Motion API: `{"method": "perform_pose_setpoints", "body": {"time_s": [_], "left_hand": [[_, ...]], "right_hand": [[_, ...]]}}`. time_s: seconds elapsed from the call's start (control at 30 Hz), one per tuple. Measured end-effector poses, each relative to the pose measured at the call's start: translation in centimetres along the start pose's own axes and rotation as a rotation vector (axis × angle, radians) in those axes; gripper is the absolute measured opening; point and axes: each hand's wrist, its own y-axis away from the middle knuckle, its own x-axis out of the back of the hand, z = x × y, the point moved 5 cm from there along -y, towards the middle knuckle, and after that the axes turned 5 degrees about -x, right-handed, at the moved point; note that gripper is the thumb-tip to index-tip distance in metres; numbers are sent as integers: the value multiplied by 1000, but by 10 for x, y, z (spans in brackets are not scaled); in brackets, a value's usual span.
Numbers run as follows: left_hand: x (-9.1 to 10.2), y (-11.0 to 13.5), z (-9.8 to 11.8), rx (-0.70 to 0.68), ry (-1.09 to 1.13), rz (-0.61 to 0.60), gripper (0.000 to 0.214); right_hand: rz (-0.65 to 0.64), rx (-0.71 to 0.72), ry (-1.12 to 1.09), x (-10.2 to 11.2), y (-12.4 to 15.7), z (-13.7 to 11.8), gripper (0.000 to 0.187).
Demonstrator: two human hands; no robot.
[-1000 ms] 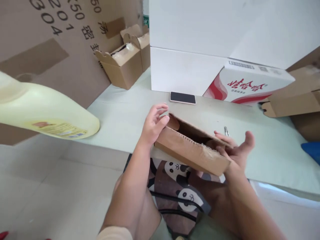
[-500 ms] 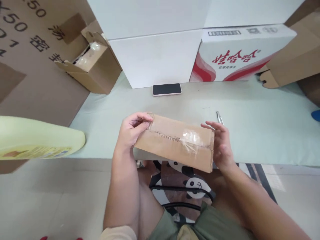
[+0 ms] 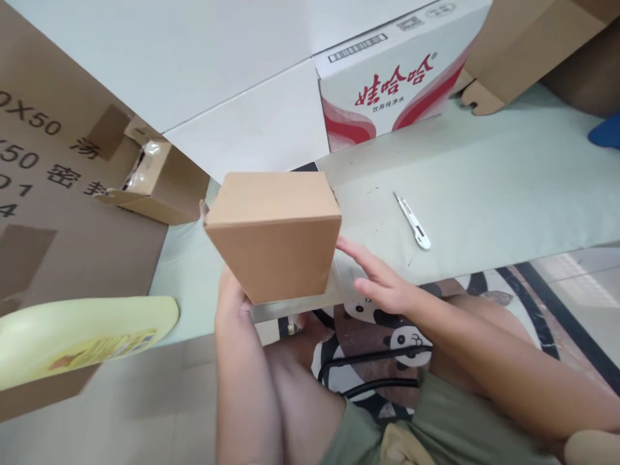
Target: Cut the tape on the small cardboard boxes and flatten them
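Note:
A brown cardboard box (image 3: 278, 252) is held up over the table's front part, plain sides facing me. My left hand (image 3: 232, 290) grips it from the lower left; its fingers are hidden behind the box. My right hand (image 3: 378, 278) is open beside the box's right side, fingers stretched toward it, the index fingertip at or very near the cardboard. A white utility knife (image 3: 413, 221) lies on the table to the right. Behind the box, only a dark corner of the phone (image 3: 305, 167) shows.
A pale yellow bottle (image 3: 87, 332) juts in at the left. An opened small carton (image 3: 177, 181) stands against a large printed carton (image 3: 29, 174). White boxes (image 3: 252, 129) and a red-and-white water carton (image 3: 387, 97) line the back. A blue object (image 3: 605, 132) is at the right.
The box has been turned, so its taped, torn face no longer shows and plain sides do. My right hand has come away from the box's end. The view has shifted and tilted.

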Motion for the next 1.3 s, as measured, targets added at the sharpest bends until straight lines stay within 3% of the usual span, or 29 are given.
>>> {"method": "perform_pose_setpoints", "body": {"time_s": [0.03, 0.1, 0.2, 0.27, 0.4, 0.47, 0.53, 0.6, 0.7, 0.83, 0.9, 0.97, 1.1, 1.17, 1.3], "left_hand": [[-7, 5, -4, 37, 31, -18, 38], [-21, 14, -5, -44, 145, -81, 52], [-37, 27, -9, -149, 209, -296, 80], [-42, 30, -14, -165, 184, -370, 86], [-39, 26, -16, -202, 261, -256, 66], [-40, 23, -14, -180, 343, -241, 60], [-43, 23, -13, -133, 397, -251, 60], [-47, 24, -14, -79, 437, -268, 61], [-51, 25, -16, -4, 490, -304, 58], [-54, 25, -20, 61, 533, -318, 50], [-55, 25, -22, 89, 532, -323, 50], [-57, 26, -25, 114, 516, -333, 52], [-54, 24, -33, 133, 439, -369, 61], [-53, 22, -36, 128, 396, -398, 65], [-54, 22, -41, 145, 325, -456, 66]], "right_hand": [[15, 45, 60, -2, -1, 0, 64], [65, 102, 129, -3, -2, 0, 69], [153, 49, 147, 0, -4, 4, 70], [176, 0, 163, 1, -4, 3, 70], [121, 95, 216, 10, -3, -14, 57], [198, 76, 291, 27, -3, -17, 39], [395, -118, 475, 56, 0, -8, 30], [539, -418, 720, 84, 6, 8, 35], [458, -727, 946, 109, 16, 33, 52], [433, -838, 952, 126, 24, 43, 52], [442, -823, 809, 127, 24, 39, 41], [439, -731, 527, 121, 22, 30, 29], [404, -532, -28, 95, 19, 5, 28], [322, -448, -117, 80, 17, -8, 27], [271, -272, -22, 65, 13, -25, 26]]}}
